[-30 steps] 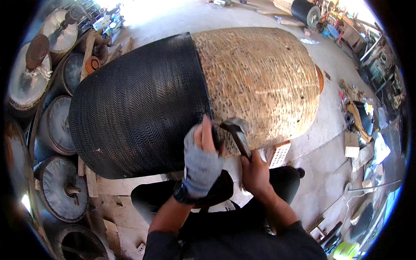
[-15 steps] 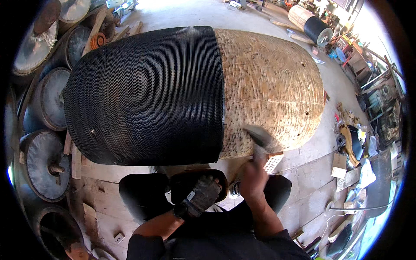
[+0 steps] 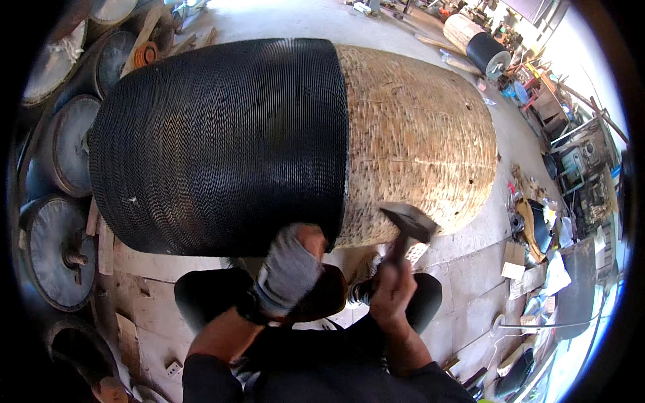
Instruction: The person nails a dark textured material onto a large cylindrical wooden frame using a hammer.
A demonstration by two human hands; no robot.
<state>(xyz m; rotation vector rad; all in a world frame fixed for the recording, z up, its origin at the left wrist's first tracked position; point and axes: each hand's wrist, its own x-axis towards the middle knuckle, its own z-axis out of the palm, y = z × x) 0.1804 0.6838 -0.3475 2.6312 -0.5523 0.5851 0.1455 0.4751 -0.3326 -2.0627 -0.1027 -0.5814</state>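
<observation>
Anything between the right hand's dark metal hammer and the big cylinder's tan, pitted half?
Nothing visible blocks the hammer from the tan half; the grey-gloved left hand is by the black ribbed half.

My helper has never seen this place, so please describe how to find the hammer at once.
Look first at the huge roller across the middle, black on its left part, tan on its right. The hammer shows in front of the tan part's lower edge, in the person's right grip. Its dark, crosswise head sets it apart from the tan surface behind.

Ahead: roller [image 3: 222, 148] blocks | right: passage over floor [image 3: 463, 269] | left: drums [image 3: 50, 255] obstruct
</observation>
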